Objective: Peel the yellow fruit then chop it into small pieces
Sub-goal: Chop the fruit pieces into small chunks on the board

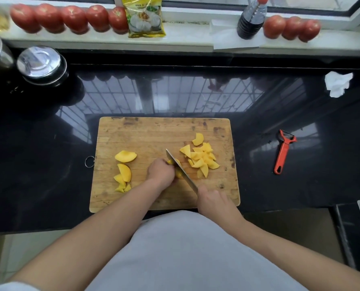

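Black polished countertop [48, 164] carries a wooden cutting board [164, 131] directly in front of the person. The left hand [161, 172] has its fingers curled down over a piece of yellow fruit [178, 175], pinning it against the board, presumably so it cannot slide under the blade. The right hand [211, 199] has its fingers wrapped tight around the knife [182, 170] handle; the blade runs just beside the left knuckles and meets the held piece. Chopped pieces [202, 157] lie beyond the blade, away from both hands. Larger slices [123, 168] wait outboard of the left hand. An orange peeler [283, 152] lies on the counter, well clear of the right hand, judged finished with.
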Demonstrator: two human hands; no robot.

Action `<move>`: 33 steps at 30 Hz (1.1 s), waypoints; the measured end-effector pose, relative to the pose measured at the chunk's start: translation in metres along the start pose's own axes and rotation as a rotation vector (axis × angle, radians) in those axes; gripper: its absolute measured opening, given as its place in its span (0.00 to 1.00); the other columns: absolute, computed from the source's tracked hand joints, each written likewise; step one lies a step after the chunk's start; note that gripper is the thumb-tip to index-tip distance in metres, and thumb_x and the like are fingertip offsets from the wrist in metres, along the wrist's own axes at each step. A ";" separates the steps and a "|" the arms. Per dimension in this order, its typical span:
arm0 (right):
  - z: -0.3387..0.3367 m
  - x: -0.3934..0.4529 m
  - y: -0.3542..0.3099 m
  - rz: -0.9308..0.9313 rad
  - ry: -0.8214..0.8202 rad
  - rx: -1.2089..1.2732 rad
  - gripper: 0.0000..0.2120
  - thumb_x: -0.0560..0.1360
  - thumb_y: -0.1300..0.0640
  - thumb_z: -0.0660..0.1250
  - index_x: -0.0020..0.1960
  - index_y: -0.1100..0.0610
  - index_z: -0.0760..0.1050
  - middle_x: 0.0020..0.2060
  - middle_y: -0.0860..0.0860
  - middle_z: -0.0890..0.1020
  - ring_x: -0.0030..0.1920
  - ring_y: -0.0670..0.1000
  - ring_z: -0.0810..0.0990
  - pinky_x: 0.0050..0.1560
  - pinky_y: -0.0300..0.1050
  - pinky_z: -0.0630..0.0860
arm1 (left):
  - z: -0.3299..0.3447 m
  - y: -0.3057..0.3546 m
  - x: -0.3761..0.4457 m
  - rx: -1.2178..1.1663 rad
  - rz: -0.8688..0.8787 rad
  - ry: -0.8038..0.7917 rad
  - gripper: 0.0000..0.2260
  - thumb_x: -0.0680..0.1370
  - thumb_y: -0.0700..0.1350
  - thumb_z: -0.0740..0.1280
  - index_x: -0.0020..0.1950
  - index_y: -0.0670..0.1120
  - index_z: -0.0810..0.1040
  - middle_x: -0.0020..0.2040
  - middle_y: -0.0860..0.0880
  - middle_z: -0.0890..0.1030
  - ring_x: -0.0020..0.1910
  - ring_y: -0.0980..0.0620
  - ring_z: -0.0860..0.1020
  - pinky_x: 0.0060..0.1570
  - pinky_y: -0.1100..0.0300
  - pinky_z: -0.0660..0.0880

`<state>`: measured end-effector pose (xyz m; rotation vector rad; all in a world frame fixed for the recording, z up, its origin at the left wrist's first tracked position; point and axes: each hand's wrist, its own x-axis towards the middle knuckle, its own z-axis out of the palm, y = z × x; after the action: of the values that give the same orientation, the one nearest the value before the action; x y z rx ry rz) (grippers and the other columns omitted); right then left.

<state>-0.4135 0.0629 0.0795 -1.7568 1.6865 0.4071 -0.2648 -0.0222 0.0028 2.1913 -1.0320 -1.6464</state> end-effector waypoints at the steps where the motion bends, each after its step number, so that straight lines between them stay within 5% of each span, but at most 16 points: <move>1: -0.001 0.006 -0.005 0.004 0.005 0.017 0.04 0.84 0.60 0.54 0.52 0.54 0.66 0.40 0.51 0.75 0.44 0.57 0.79 0.42 0.51 0.76 | -0.001 0.001 -0.001 -0.024 -0.020 -0.003 0.09 0.80 0.40 0.61 0.49 0.42 0.81 0.45 0.40 0.86 0.41 0.39 0.86 0.45 0.42 0.85; 11: 0.009 0.006 -0.001 0.057 0.124 0.106 0.05 0.85 0.58 0.56 0.50 0.53 0.66 0.40 0.52 0.79 0.41 0.56 0.80 0.42 0.56 0.81 | -0.002 -0.003 -0.005 -0.090 -0.053 0.001 0.07 0.82 0.38 0.62 0.48 0.42 0.79 0.45 0.38 0.85 0.41 0.40 0.87 0.44 0.43 0.86; 15: 0.012 -0.006 0.008 -0.002 0.104 0.039 0.06 0.85 0.59 0.54 0.49 0.53 0.64 0.33 0.48 0.72 0.33 0.50 0.73 0.29 0.44 0.66 | -0.003 -0.002 -0.004 -0.110 -0.065 -0.006 0.08 0.83 0.40 0.62 0.49 0.42 0.80 0.44 0.39 0.86 0.43 0.40 0.87 0.46 0.44 0.86; 23: 0.011 -0.011 0.009 -0.033 0.061 -0.053 0.05 0.83 0.62 0.52 0.50 0.54 0.62 0.33 0.47 0.67 0.38 0.54 0.72 0.31 0.44 0.62 | -0.001 -0.005 0.001 -0.158 -0.064 -0.018 0.10 0.80 0.38 0.62 0.41 0.43 0.79 0.38 0.38 0.84 0.42 0.36 0.86 0.47 0.37 0.84; 29: 0.005 0.004 -0.007 -0.010 0.031 -0.005 0.04 0.83 0.62 0.54 0.53 0.55 0.66 0.42 0.53 0.79 0.41 0.56 0.77 0.39 0.49 0.70 | -0.003 0.002 -0.005 -0.140 -0.080 -0.013 0.07 0.82 0.38 0.62 0.49 0.41 0.80 0.45 0.38 0.84 0.42 0.38 0.86 0.44 0.42 0.86; 33: 0.002 0.029 -0.023 0.002 0.143 0.064 0.06 0.83 0.64 0.55 0.52 0.54 0.65 0.43 0.54 0.78 0.43 0.57 0.77 0.40 0.53 0.75 | -0.004 0.003 -0.010 -0.103 -0.070 -0.001 0.07 0.82 0.38 0.62 0.52 0.41 0.79 0.45 0.39 0.85 0.41 0.40 0.87 0.43 0.44 0.86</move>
<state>-0.3869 0.0409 0.0654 -1.7741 1.7802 0.2296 -0.2636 -0.0194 0.0138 2.1826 -0.8599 -1.6901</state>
